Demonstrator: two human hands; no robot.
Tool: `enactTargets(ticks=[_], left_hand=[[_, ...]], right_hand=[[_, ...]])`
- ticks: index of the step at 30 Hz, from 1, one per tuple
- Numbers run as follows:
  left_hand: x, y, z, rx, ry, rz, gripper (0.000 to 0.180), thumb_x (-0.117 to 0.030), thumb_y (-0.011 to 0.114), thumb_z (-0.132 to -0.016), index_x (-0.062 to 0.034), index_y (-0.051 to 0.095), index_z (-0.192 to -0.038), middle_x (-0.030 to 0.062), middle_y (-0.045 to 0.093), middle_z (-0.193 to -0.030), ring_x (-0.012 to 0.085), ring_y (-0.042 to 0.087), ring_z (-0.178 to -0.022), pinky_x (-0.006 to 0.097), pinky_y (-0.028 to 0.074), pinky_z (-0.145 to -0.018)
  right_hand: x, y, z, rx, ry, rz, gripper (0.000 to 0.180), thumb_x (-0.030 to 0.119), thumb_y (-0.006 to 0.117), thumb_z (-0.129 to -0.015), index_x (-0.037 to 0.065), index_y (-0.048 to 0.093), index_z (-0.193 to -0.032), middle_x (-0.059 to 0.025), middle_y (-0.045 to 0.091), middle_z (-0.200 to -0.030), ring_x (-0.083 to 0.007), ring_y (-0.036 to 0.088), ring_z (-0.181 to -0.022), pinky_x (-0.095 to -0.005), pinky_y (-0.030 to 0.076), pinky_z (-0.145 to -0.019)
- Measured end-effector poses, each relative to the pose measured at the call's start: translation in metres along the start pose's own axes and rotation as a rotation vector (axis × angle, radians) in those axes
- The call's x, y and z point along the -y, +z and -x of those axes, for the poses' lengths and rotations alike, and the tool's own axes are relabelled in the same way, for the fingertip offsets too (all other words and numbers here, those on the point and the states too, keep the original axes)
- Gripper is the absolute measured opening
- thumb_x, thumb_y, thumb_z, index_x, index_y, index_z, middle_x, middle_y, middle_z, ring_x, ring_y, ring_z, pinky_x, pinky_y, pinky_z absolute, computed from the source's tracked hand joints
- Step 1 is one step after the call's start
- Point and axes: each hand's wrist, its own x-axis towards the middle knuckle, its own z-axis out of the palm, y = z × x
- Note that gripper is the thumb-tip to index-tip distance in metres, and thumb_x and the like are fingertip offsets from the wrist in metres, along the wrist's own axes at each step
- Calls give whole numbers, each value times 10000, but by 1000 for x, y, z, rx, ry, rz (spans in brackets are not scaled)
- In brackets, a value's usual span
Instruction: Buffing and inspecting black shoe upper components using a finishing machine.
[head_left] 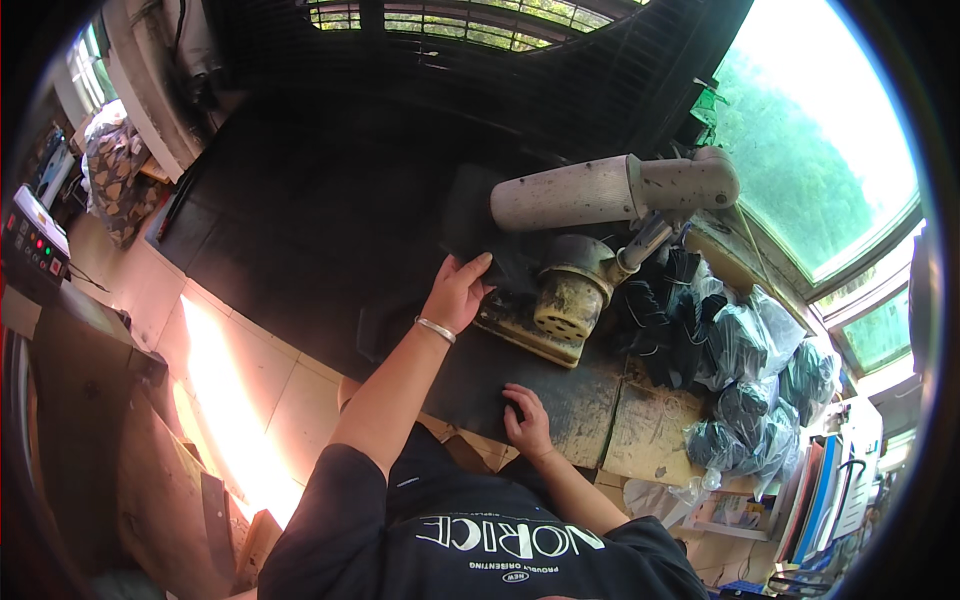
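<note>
My left hand (pixel 458 295), with a bangle at its wrist, is over the black tabletop (pixel 300 220), just left of a worn machine. Its fingers are bent together; what they hold, if anything, blends into the dark surface. A faint dark blurred shape shows beyond the fingertips. The machine has a yellowed, grimy drum-shaped head (pixel 572 290) on a flat base and a thick pale cylinder (pixel 565 192) above. Nearer to me, my right hand (pixel 528 422) is at the table's front edge with curled fingers. Something dark between them is too small to name.
Right of the machine lie black items (pixel 665 310) and several clear plastic bags (pixel 745 350) with dark contents. A worn board (pixel 655 430) lies below them. A control box (pixel 35 240) with lit buttons stands at far left. Dark slats (pixel 560 85) and a window (pixel 820 140) border the table.
</note>
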Motion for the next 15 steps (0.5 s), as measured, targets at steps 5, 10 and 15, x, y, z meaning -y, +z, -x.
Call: enactTargets(ticks=[5, 10, 15], left_hand=[[-3, 7, -20, -7, -3, -1, 177, -44, 578, -919, -67, 576, -1094, 73, 660, -1082, 198, 646, -995, 363, 530, -848], [-1, 3, -21, -4, 13, -15, 198, -44, 588, -911, -72, 571, -1107, 77, 657, -1093, 200, 639, -1016, 373, 521, -867], [-2, 6, -3, -25, 17, -25, 228, -38, 584, -911, -69, 561, -1136, 62, 649, -1097, 191, 633, -1012, 361, 515, -868]], right_hand=[[0, 0, 0, 1, 3, 7, 295, 2, 606, -778, 66, 630, -1065, -126, 633, -1156, -334, 595, -1074, -396, 473, -929], [1, 1, 0, -6, -12, 6, 301, -3, 608, -771, 68, 630, -1063, -123, 633, -1154, -331, 596, -1068, -391, 475, -921], [2, -1, -2, -3, -23, 25, 301, -3, 611, -771, 71, 628, -1062, -120, 631, -1152, -330, 597, -1059, -392, 478, -912]])
